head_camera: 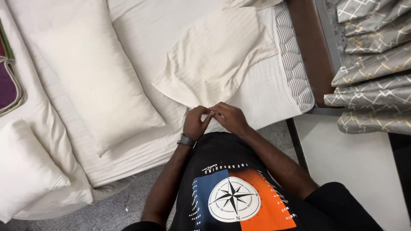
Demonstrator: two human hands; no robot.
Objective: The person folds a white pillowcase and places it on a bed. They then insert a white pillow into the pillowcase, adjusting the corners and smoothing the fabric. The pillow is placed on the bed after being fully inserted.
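Observation:
A cream striped pillowcase [216,55] lies flat on the white bed [150,25], its near corner pointing at me. My left hand [196,123] and my right hand [231,117] meet at that corner, fingers curled and pinching the fabric edge between them. A dark watch sits on my left wrist. A bare white pillow [92,72] lies to the left of the pillowcase, apart from both hands.
A second white pillow [23,169] rests at the bed's lower left. A purple and green cloth [8,81] shows at the left edge. A dark wooden bed frame [310,47] and grey patterned curtains [372,64] stand on the right. Grey floor lies below.

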